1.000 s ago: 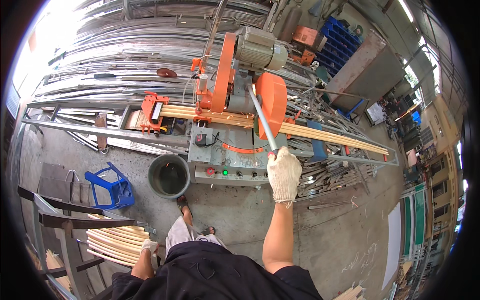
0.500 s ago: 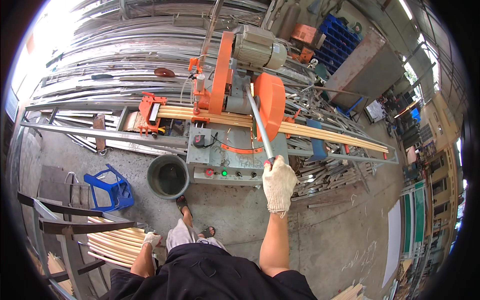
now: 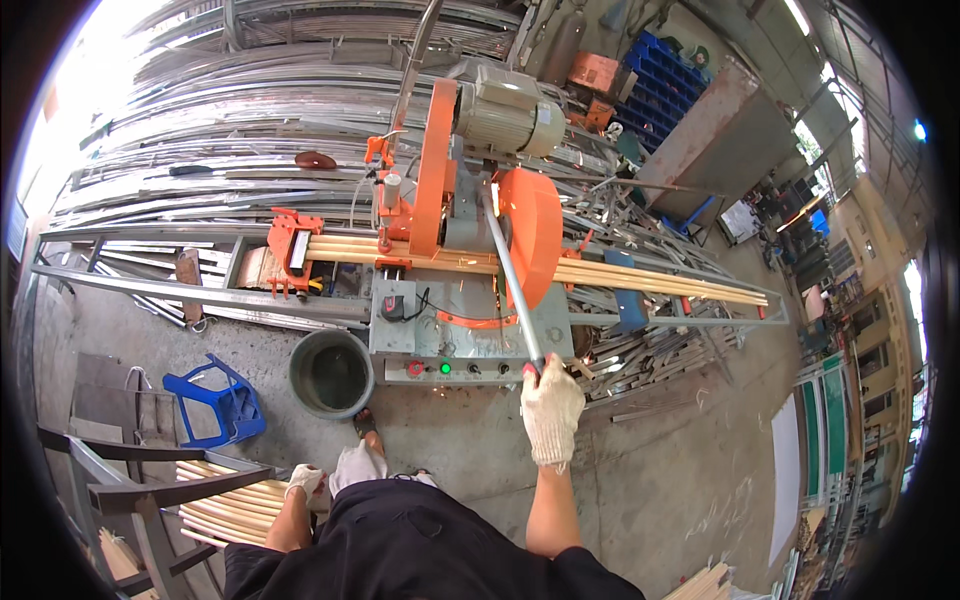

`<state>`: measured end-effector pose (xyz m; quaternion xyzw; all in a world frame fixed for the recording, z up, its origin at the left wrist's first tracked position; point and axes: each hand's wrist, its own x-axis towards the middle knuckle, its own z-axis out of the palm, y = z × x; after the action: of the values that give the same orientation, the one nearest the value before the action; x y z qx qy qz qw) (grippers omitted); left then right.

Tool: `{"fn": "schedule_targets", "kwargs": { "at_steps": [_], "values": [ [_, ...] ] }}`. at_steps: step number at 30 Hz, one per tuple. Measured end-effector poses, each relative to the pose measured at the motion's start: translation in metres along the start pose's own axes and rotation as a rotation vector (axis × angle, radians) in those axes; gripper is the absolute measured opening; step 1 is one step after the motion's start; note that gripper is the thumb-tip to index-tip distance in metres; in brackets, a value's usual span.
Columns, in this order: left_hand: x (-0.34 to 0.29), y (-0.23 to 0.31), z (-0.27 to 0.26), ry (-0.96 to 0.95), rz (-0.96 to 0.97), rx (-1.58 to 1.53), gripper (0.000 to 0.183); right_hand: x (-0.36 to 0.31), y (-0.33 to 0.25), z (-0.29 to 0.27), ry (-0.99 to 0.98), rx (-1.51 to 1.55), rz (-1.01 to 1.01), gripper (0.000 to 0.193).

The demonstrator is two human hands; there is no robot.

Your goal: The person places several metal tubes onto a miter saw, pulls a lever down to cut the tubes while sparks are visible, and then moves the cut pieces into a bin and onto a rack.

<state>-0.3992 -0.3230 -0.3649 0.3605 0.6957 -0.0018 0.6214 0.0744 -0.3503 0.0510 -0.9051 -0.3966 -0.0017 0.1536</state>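
My right hand (image 3: 552, 412), in a knitted off-white glove, is closed around the grip end of a long grey lever (image 3: 512, 275). The lever runs up to an orange-guarded cut-off saw (image 3: 533, 235), level with the front edge of its bench. Several gold-coloured tubes (image 3: 660, 280) lie side by side across the saw bench, passing under the guard. Small sparks show near the tubes. At lower left my gloved left hand (image 3: 305, 480) is closed beside a stack of similar tubes (image 3: 235, 500) in a dark metal rack. Whatever its fingers hold, if anything, is hidden.
A grey bucket (image 3: 332, 373) stands at the bench's left front, near my foot. Beside it lies a blue plastic stool (image 3: 215, 402). A motor (image 3: 510, 112) sits behind the saw, and a tape measure (image 3: 393, 307) rests on the bench. Metal bars (image 3: 230, 130) are piled behind.
The lever and orange guard have come lower toward me, with my right hand still on the grip. My left hand stays by the tube stack. The whole view has shifted slightly.
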Motion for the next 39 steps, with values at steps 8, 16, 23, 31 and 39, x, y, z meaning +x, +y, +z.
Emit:
{"fn": "schedule_targets", "kwargs": {
  "at_steps": [8,16,23,31,39],
  "values": [
    [0.054,0.072,-0.023,-0.075,0.059,0.265,0.020,0.008,-0.015,-0.009,0.008,-0.063,-0.066,0.034],
    [0.111,0.262,-0.065,0.252,0.631,0.583,0.023,0.168,-0.132,-0.161,0.325,-0.391,-0.102,0.037],
    [0.175,0.439,-0.048,0.433,1.213,0.677,0.029,0.378,-0.194,-0.288,0.280,-0.356,-0.153,0.036],
    [0.244,0.549,-0.055,0.590,1.066,1.285,0.069,0.498,-0.179,-0.306,0.217,-0.267,-0.296,0.032],
    [0.240,0.588,-0.066,0.412,1.023,1.400,0.077,0.289,-0.169,-0.055,0.194,0.109,-0.615,0.026]
  ]
}}
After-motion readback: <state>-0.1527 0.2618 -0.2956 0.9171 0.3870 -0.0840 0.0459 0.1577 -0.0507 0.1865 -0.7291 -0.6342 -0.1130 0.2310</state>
